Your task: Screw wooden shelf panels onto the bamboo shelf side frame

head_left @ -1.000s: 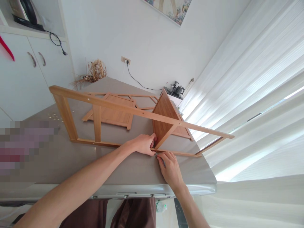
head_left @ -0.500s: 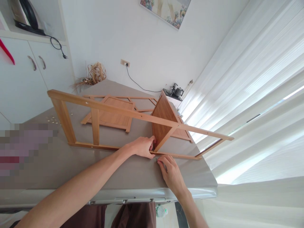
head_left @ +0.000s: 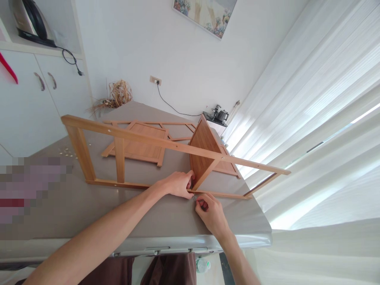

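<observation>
Fingers of the left hand [head_left: 179, 184] clasp the wooden frame [head_left: 143, 138] standing edgewise on the bench [head_left: 166, 221], forearm [head_left: 118, 224] slanting inward; the right hand [head_left: 211, 211], curled just beside, pinches a thin metal piece [head_left: 194, 197].

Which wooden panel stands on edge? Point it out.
The middle panel, beside the left hand, meeting the frame; the left panel and right panel lie flat on the table.

- Head view: from above the near edge of the table [head_left: 166, 225], facing forward and down.
- Left hand [head_left: 178, 184] and right hand [head_left: 211, 211] near, below centre; wall [head_left: 124, 43] farther off.
</observation>
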{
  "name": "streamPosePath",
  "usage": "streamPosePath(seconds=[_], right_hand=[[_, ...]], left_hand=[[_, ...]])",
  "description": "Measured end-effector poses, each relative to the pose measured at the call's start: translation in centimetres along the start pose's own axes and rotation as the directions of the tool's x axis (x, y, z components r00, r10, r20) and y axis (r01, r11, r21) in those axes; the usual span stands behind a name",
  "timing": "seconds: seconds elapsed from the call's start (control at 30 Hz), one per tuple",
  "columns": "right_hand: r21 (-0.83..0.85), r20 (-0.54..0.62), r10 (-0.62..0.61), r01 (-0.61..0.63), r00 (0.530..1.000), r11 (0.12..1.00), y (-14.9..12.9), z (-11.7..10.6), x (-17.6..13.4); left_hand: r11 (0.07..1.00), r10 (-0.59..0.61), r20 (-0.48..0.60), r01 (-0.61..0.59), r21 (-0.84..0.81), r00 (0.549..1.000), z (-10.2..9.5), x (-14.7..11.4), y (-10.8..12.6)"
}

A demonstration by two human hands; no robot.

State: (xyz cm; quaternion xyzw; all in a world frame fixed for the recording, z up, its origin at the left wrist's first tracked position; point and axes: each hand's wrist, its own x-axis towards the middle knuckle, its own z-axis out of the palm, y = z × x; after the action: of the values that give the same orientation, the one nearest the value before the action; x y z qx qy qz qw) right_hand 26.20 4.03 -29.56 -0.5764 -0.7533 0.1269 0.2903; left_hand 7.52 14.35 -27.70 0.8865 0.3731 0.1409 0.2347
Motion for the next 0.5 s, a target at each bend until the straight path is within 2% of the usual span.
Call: streamPosePath(seconds=[0.37,0.5], right_hand=[[-0.006,-0.052,-0.044,0.043,0.998,0.999,-0.27,0.40,0.49],[0.006,-0.092,0.011,-0.011,0.996,1.000,-0.34,0.47,0.14]], left_hand=[[1.000,0.026,-0.021,-0.026,0.001,0.999,0.06,-0.20,-0.27],[1.000,0.025,-0.016,-0.025,-0.004,1.000,0.03,-0.22,-0.26]])
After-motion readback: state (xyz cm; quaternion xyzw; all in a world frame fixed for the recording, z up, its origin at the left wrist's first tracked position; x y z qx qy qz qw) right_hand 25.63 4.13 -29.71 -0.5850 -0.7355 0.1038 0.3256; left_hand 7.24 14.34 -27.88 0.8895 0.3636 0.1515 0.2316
